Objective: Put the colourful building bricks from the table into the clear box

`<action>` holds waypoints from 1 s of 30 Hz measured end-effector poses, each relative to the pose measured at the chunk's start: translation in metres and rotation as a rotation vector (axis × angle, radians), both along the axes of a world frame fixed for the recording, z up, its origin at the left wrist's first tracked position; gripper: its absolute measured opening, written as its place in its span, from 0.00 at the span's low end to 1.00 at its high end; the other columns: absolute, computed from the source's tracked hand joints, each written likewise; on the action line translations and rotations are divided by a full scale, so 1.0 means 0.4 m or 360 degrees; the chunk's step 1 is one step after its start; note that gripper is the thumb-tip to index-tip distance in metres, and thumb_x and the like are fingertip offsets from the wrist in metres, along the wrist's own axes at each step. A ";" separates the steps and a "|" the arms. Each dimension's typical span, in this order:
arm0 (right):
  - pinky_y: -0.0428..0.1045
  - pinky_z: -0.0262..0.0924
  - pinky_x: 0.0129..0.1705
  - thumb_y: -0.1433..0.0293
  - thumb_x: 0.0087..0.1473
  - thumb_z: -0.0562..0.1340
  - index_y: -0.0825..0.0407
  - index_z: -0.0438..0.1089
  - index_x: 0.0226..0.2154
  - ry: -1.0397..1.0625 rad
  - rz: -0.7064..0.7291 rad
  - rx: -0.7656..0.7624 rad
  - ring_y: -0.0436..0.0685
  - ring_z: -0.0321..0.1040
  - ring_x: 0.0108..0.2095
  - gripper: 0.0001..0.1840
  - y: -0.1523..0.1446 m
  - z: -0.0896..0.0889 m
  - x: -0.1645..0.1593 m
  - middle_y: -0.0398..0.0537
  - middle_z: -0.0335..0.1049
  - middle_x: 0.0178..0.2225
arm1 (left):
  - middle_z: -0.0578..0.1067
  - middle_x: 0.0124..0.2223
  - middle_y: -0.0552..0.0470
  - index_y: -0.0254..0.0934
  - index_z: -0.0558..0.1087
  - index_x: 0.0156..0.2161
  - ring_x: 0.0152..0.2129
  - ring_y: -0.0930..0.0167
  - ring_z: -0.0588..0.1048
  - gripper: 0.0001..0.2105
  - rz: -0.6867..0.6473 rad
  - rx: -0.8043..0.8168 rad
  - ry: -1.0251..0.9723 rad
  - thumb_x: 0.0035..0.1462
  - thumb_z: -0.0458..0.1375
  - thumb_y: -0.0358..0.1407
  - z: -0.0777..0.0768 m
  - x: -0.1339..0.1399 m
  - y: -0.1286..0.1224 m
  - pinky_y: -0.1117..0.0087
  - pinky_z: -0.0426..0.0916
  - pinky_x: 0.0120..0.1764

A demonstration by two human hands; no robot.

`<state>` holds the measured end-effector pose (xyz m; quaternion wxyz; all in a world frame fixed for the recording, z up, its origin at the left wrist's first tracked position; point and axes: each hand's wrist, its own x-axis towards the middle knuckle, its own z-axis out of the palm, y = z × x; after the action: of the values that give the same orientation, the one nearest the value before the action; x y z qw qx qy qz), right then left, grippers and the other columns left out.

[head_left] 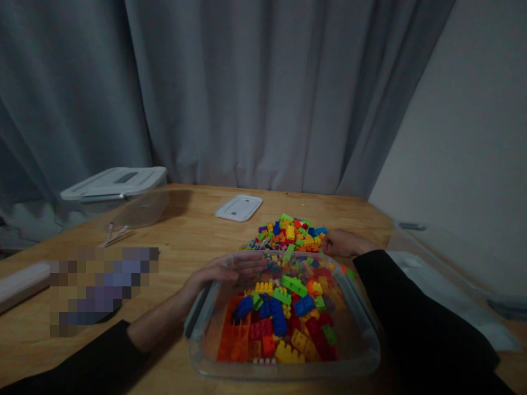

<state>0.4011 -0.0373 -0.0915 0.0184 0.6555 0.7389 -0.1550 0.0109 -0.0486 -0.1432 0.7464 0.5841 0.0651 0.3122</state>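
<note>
A clear plastic box (284, 370) stands in front of me, partly filled with building blocks (279, 315) in red, blue, yellow, green and orange. My left hand (224, 270) lies along the box's far left corner, fingers stretched out and seen partly through the plastic. Beyond the box is a heap of building blocks (290, 233) on the table. At the heap's right edge, my right hand (343, 243) has its fingers curled in against the blocks. Whatever those fingers hold, if anything, is hidden.
On the wooden table (185, 241), a white lid (239, 208) lies behind the heap. A lidded clear bin (123, 192) stands at the back left, near a white cable (115, 236). A pixelated item (107, 288) lies at left. Another clear container (448, 285) is at right.
</note>
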 end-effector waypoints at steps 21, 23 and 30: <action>0.47 0.49 0.27 0.69 0.48 0.61 0.52 0.73 0.23 0.0136 0.0090 0.0027 0.50 0.57 0.25 0.07 -0.045 0.086 -0.031 0.40 0.65 0.22 | 0.76 0.63 0.43 0.36 0.74 0.61 0.64 0.54 0.68 0.28 -0.0043 -0.0212 0.0012 0.54 0.53 0.31 0.059 0.023 -0.062 0.49 0.49 0.69; 0.47 0.50 0.27 0.68 0.48 0.61 0.52 0.75 0.24 0.0164 0.0103 0.0040 0.50 0.57 0.25 0.08 -0.051 0.095 -0.033 0.41 0.67 0.23 | 0.76 0.63 0.44 0.36 0.74 0.61 0.64 0.55 0.69 0.27 -0.0046 -0.0210 0.0005 0.55 0.53 0.31 0.055 0.022 -0.058 0.48 0.48 0.69; 0.47 0.53 0.30 0.65 0.52 0.62 0.54 0.79 0.30 0.0254 0.0177 0.0117 0.52 0.63 0.27 0.11 -0.056 0.114 -0.018 0.43 0.73 0.26 | 0.71 0.67 0.41 0.34 0.72 0.63 0.67 0.53 0.64 0.29 0.0008 -0.0124 0.0066 0.55 0.53 0.33 0.039 0.003 -0.047 0.45 0.41 0.71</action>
<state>0.3939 -0.0599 -0.0457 -0.0561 0.5992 0.7785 -0.1783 0.0122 -0.0673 -0.1275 0.7663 0.5607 0.0943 0.2992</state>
